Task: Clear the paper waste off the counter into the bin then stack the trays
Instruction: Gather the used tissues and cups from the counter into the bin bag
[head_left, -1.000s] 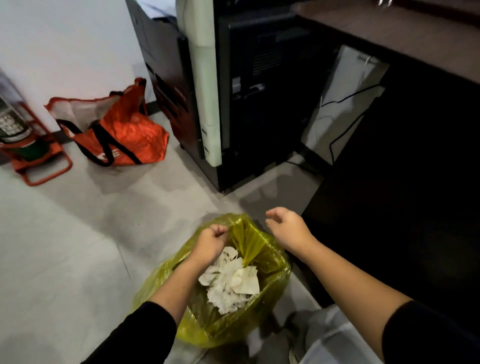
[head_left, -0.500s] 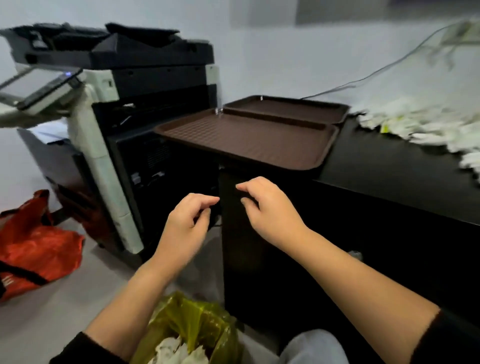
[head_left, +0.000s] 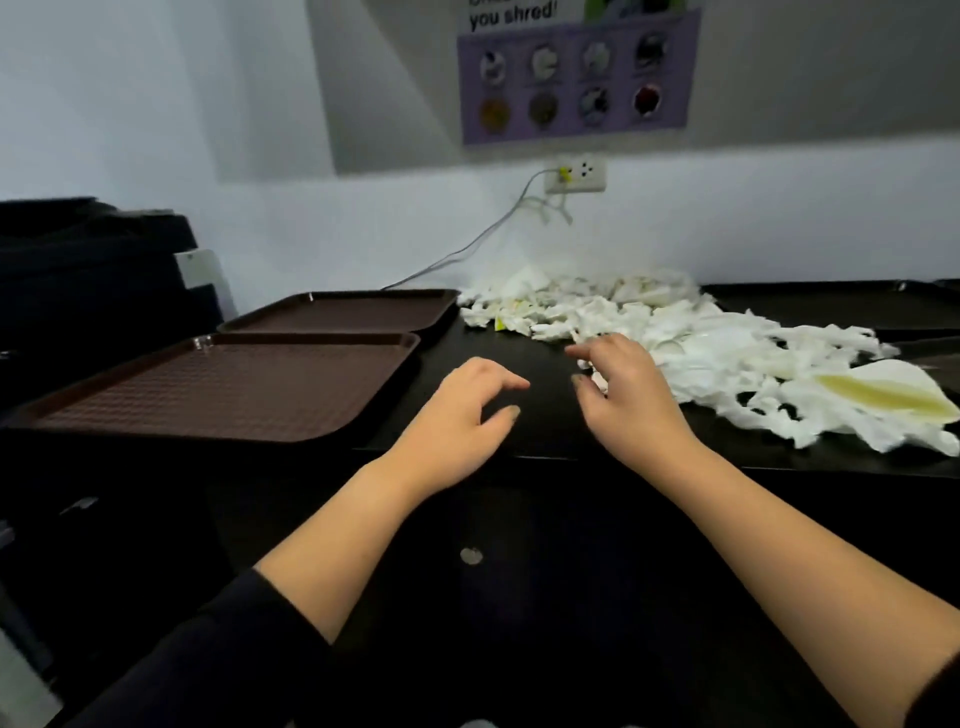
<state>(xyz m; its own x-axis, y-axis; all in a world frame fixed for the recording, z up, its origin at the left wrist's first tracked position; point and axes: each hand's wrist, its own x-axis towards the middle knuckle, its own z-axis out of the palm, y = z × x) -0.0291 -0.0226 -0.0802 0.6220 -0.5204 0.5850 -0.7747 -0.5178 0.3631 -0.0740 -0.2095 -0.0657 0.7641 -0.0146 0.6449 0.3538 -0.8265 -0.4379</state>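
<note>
A heap of torn white paper waste (head_left: 691, 348) covers the right half of the black counter (head_left: 519, 431). Two brown trays lie side by side at the counter's left end, the near tray (head_left: 223, 389) in front of the far tray (head_left: 348, 312). My left hand (head_left: 457, 421) hovers over the bare counter with loosely spread fingers and holds nothing. My right hand (head_left: 628, 395) reaches with spread fingers to the near left edge of the paper heap, also holding nothing. The bin is out of view.
A black printer (head_left: 88, 275) stands left of the counter. A wall socket (head_left: 576, 174) with a cable hangs above the paper heap, below a purple poster (head_left: 576, 78). More dark trays (head_left: 841, 301) lie at the back right.
My view has swung up from the yellow-bagged bin on the floor to the counter. Both hands have lifted from the bin and moved right, toward the paper heap, opening their fingers.
</note>
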